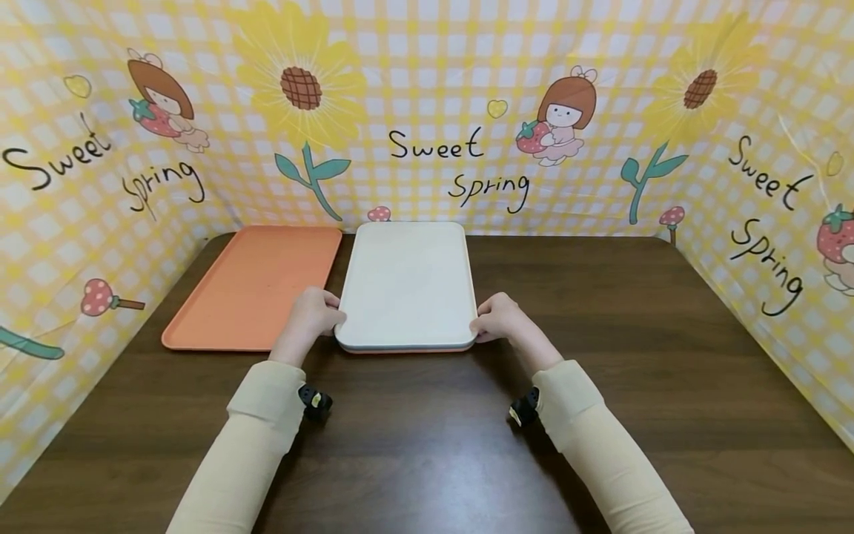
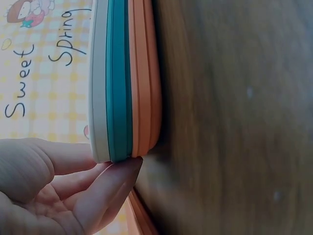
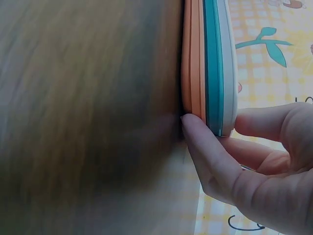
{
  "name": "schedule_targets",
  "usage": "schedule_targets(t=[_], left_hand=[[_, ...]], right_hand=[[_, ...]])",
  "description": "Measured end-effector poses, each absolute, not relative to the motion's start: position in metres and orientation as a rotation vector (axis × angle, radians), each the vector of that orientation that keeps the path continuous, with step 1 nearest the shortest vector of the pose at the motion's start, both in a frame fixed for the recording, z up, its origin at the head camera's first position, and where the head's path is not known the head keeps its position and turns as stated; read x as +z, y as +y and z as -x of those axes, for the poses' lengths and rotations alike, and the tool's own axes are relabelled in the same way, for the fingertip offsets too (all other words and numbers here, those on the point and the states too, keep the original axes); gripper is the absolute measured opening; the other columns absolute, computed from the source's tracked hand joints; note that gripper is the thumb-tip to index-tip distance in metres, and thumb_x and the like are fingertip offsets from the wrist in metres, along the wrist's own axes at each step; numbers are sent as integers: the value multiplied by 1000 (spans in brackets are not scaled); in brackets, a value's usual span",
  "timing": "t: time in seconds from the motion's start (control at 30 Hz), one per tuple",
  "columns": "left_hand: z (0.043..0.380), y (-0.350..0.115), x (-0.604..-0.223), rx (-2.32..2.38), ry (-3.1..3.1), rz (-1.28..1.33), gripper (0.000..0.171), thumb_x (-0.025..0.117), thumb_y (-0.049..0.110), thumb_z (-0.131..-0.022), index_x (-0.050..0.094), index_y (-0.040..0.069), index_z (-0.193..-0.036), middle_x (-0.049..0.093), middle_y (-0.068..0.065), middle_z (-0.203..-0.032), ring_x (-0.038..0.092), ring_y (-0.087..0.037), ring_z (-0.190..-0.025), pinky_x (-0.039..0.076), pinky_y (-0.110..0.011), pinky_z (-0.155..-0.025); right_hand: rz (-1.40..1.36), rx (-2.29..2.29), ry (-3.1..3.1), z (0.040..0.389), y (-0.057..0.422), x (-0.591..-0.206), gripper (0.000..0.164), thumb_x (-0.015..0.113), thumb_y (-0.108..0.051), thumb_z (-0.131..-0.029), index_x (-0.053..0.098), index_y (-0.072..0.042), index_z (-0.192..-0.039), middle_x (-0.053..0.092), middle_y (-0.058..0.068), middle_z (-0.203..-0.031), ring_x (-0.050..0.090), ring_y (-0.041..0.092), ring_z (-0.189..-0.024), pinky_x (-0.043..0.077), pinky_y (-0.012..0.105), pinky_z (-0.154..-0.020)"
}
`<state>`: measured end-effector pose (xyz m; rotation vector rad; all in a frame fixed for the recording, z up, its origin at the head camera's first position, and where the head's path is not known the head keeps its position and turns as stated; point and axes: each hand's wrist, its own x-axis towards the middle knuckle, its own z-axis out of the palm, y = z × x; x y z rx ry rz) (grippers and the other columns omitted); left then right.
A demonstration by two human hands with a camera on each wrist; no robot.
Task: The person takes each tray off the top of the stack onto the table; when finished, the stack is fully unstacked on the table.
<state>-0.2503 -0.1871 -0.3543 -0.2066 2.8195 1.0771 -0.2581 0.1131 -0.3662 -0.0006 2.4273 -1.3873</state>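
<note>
A white tray (image 1: pixel 407 285) lies on top of a stack in the head view. Beneath it, the wrist views show a teal tray (image 2: pixel 119 98) and orange tray edges (image 3: pixel 194 68) at the bottom. My left hand (image 1: pixel 308 320) pinches the stack's near left corner, thumb at the white rim and fingers lower against the side. At the near right corner, my right hand (image 1: pixel 505 319) pinches the stack likewise, one fingertip reaching the lowest orange edge. The fingertips' undersides are partly hidden.
Left of the stack, a separate orange tray (image 1: pixel 247 293) lies on the dark wooden table (image 1: pixel 427 437), behind my left hand. A yellow checked cloth (image 1: pixel 427 89) with printed flowers and lettering walls off the back and both sides.
</note>
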Motion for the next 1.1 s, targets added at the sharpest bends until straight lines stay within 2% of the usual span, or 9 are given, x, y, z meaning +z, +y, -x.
schedule_targets(t=[0.4, 0.6, 0.83, 0.9, 1.0, 1.1], left_hand=[[246, -201, -347, 957, 2902, 202, 34, 58, 4, -78, 64, -9, -108, 67, -23, -95, 57, -15, -57, 46, -24, -55], [245, -205, -346, 862, 2961, 185, 31, 58, 4, -77, 66, -9, -104, 64, -27, -106, 59, -29, -80, 49, -33, -66], [245, -209, -345, 825, 2994, 130, 29, 60, 3, -78, 67, -11, -103, 64, -30, -109, 56, -39, -98, 49, -47, -85], [244, -210, -345, 828, 2991, 132, 29, 60, 3, -78, 66, -11, -103, 63, -30, -110, 56, -40, -101, 48, -48, -87], [244, -212, -345, 830, 2982, 152, 29, 61, 4, -79, 66, -10, -104, 63, -29, -111, 55, -40, -104, 46, -49, -90], [244, -214, -345, 833, 2976, 168, 29, 61, 4, -79, 66, -9, -104, 63, -28, -111, 54, -40, -105, 46, -49, -91]], right_hand=[[-20, -1392, 2431, 258, 95, -367, 9, 59, 9, -75, 61, 6, -67, 52, 2, -55, 56, 7, -51, 57, 27, -62], [-13, -1395, 2436, 257, 88, -367, 6, 59, 9, -75, 64, 8, -71, 54, 3, -57, 58, 8, -52, 57, 28, -63], [-8, -1388, 2440, 257, 83, -367, 8, 60, 8, -76, 66, 11, -79, 56, 4, -61, 60, 9, -55, 57, 27, -63], [-12, -1391, 2438, 257, 81, -368, 6, 60, 8, -76, 66, 9, -74, 57, 5, -59, 60, 9, -54, 57, 27, -62], [-15, -1399, 2438, 257, 78, -368, 13, 60, 8, -75, 62, 4, -63, 56, 3, -56, 60, 9, -53, 57, 27, -62], [-18, -1402, 2437, 256, 75, -368, 14, 60, 8, -75, 61, 4, -62, 56, 4, -55, 60, 9, -53, 57, 28, -62]])
